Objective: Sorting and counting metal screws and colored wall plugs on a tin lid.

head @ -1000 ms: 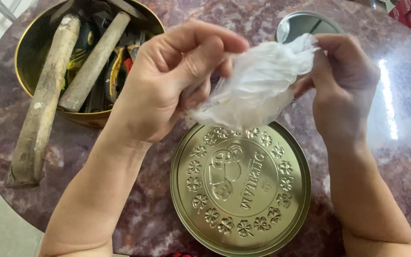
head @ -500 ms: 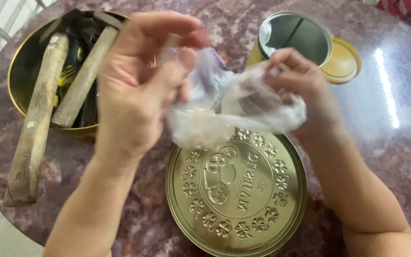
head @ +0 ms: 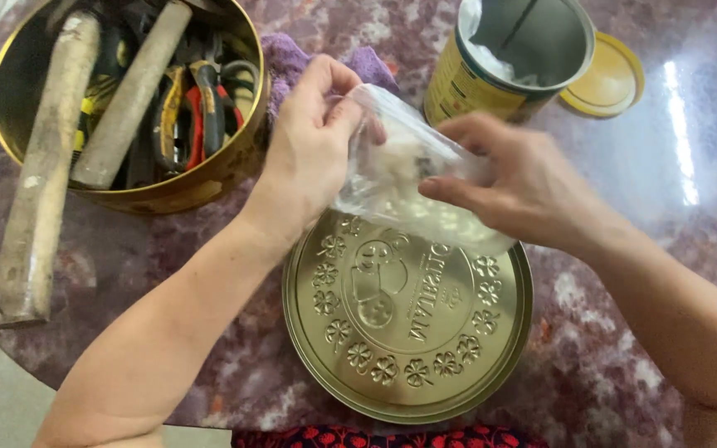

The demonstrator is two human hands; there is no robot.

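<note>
My left hand (head: 307, 158) pinches the upper edge of a small clear plastic bag (head: 392, 178) that holds something pale inside. My right hand (head: 520, 187) has its fingers reaching into the bag's mouth from the right. The bag hangs just above the far edge of a round golden tin lid (head: 408, 332), embossed with clover shapes, lying upside down on the marble table (head: 649, 249).
A round golden tin (head: 209, 178) at the far left holds pliers and two wooden-handled hammers (head: 39, 174). A purple cloth (head: 288, 54) lies behind my left hand. An open yellow can (head: 466, 83) and its yellow plastic lid (head: 612, 83) stand at the far right.
The crumpled bag has been opened out. My left hand now holds its rim, and my right hand's fingers have gone into the opening. Both hands dropped lower, closer to the golden lid.
</note>
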